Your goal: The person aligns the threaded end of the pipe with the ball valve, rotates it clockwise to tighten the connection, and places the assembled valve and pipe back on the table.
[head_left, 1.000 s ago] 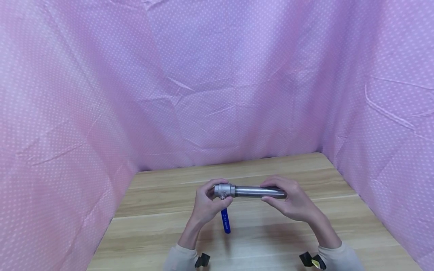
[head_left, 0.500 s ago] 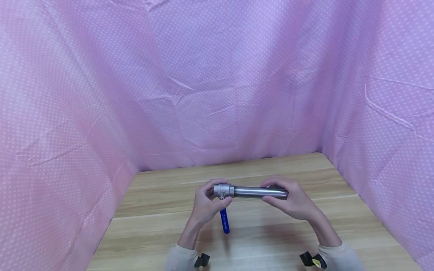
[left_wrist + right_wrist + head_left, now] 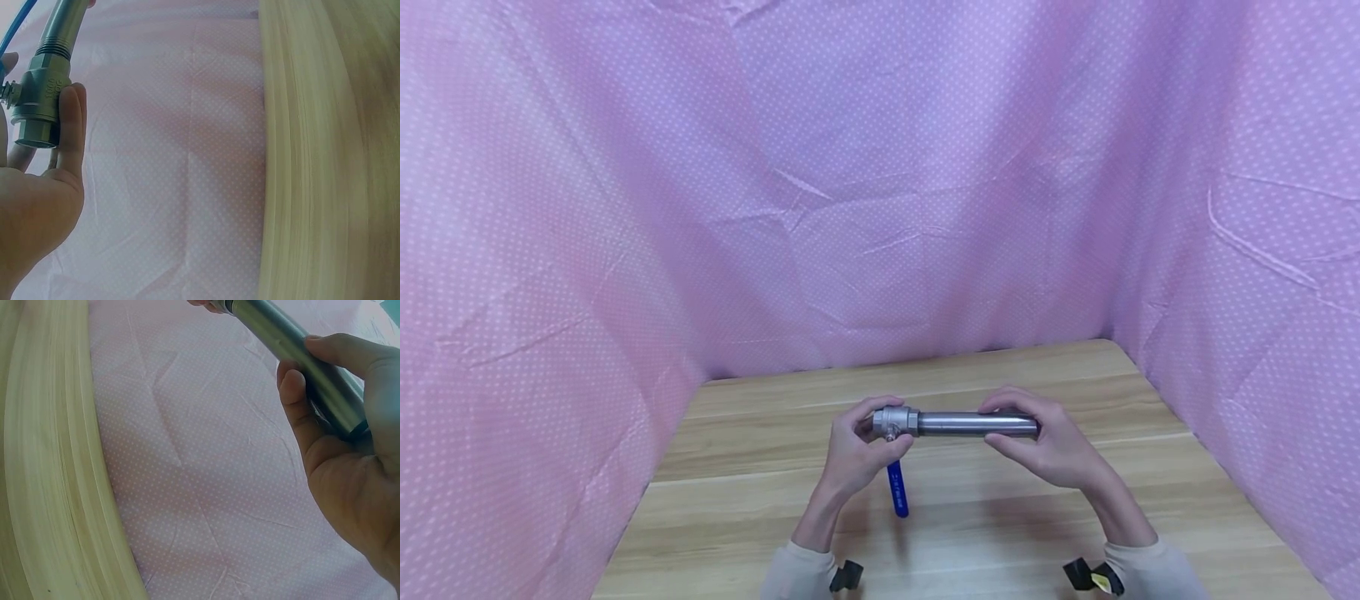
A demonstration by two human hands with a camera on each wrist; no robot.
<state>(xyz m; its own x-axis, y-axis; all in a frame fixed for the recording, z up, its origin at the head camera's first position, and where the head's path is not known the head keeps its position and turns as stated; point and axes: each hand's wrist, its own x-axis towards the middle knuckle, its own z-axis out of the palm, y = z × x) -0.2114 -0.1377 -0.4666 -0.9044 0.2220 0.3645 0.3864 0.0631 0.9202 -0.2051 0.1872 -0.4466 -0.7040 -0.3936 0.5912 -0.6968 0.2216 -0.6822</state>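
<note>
Held up over the table is a metal ball valve (image 3: 892, 421) with a blue lever handle (image 3: 898, 490) hanging toward the person. The left hand (image 3: 856, 454) grips the valve body, thumb on the near side and fingers behind. A shiny steel pipe (image 3: 958, 424) runs rightward from the valve, its threaded end in the valve's hex end; some thread (image 3: 55, 47) shows outside it in the left wrist view. The right hand (image 3: 1051, 443) holds the pipe's far end between thumb and fingers. In the right wrist view the pipe's dark end (image 3: 357, 430) lies near the palm.
A light wood table (image 3: 760, 517) spreads beneath the hands. Pink dotted cloth (image 3: 880, 208) hangs behind it and on both sides. Black straps (image 3: 847, 576) show at the cuffs of the pale sleeves.
The right fingers have shifted slightly rightward along the pipe, and its sheen has changed a little. The left hand and valve stay almost in place.
</note>
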